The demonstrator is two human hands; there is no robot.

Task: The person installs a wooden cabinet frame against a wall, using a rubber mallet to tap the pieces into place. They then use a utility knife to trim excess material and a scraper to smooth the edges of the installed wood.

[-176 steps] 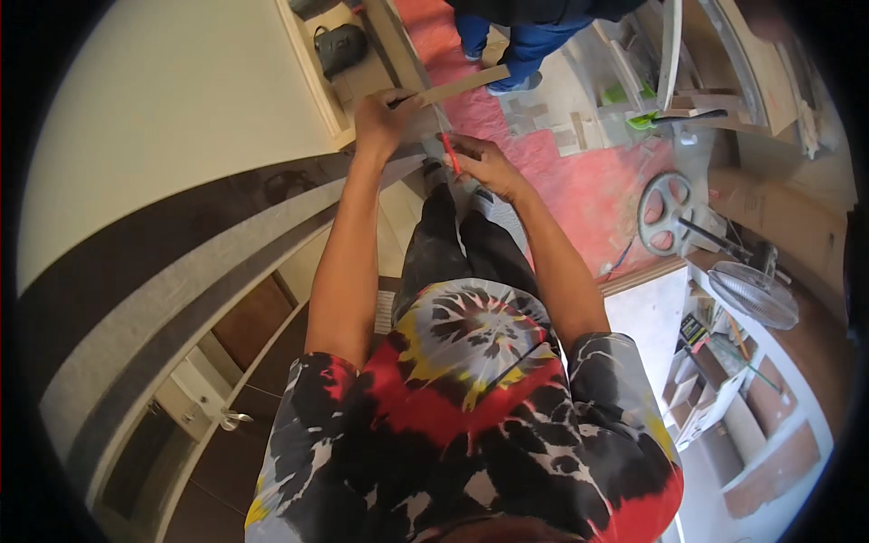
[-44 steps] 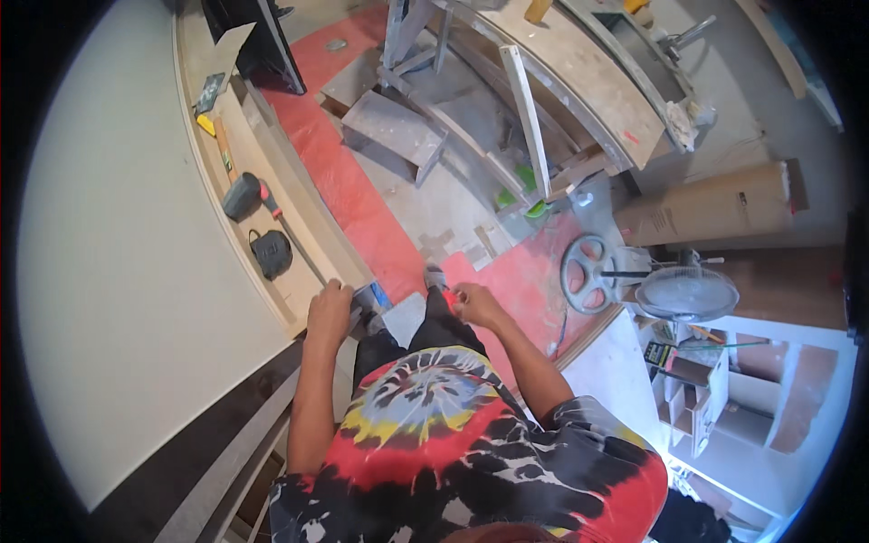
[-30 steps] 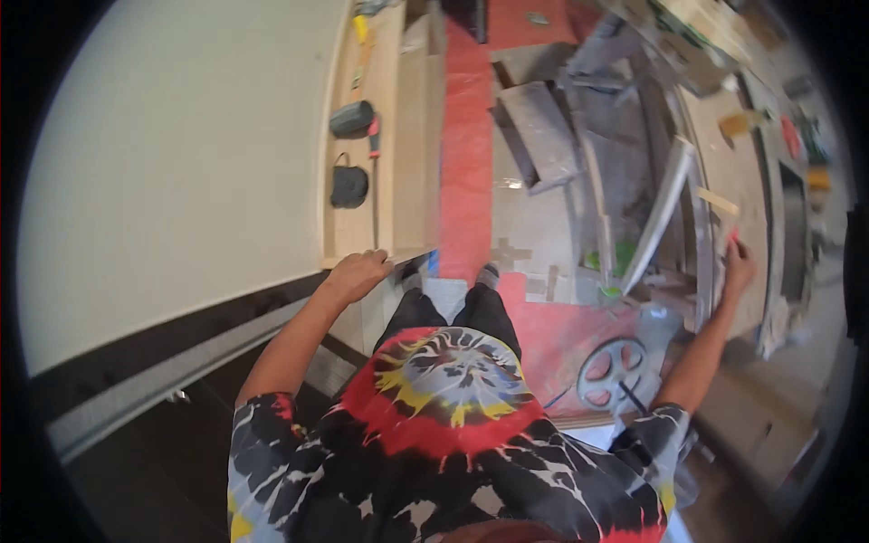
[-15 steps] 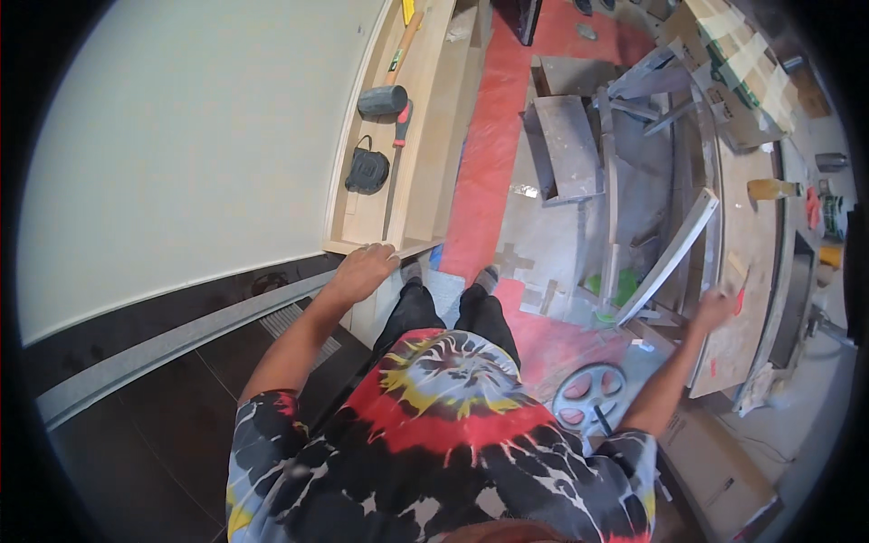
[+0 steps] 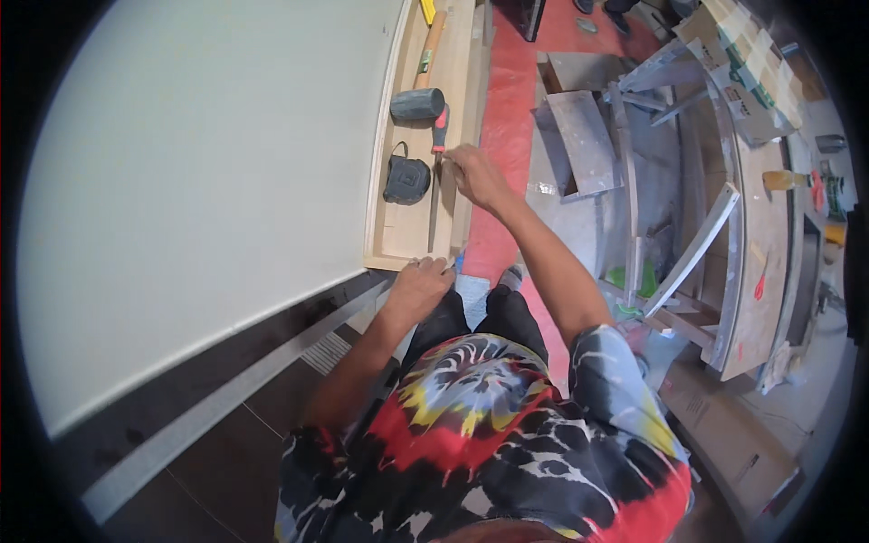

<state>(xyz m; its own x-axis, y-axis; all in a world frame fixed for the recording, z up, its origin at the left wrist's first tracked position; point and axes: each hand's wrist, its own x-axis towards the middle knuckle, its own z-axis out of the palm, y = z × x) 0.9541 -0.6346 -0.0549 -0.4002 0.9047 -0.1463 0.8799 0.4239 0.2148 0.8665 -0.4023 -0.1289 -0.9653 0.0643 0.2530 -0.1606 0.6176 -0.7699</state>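
A long, shallow pale wooden box point(image 5: 386, 263) lies along the wall. My left hand point(image 5: 422, 285) grips its near end board, fingers curled over the edge. My right hand point(image 5: 477, 176) is at the box's right rail, fingers bent together beside a long thin tool point(image 5: 440, 131) with a red and black handle; whatever is between those fingers is hidden. Inside the box, a black tape measure point(image 5: 406, 179) lies left of that tool. Just beyond it rests a black-headed mallet point(image 5: 417, 104) with a wooden handle. A yellow item point(image 5: 427, 11) shows at the far end.
A workbench point(image 5: 747, 299) on the right carries a small red-handled tool point(image 5: 759, 288) and a yellowish bottle point(image 5: 784, 180). A white slat point(image 5: 692, 253) leans against it. Wooden frames and a grey panel point(image 5: 588, 145) stand beyond the red floor covering point(image 5: 507, 136). A pale wall point(image 5: 208, 181) rises at left.
My right hand has swung left from the workbench to the box's right rail; the red-handled tool lies on the bench. My left hand stays on the end board. The view has shifted slightly.
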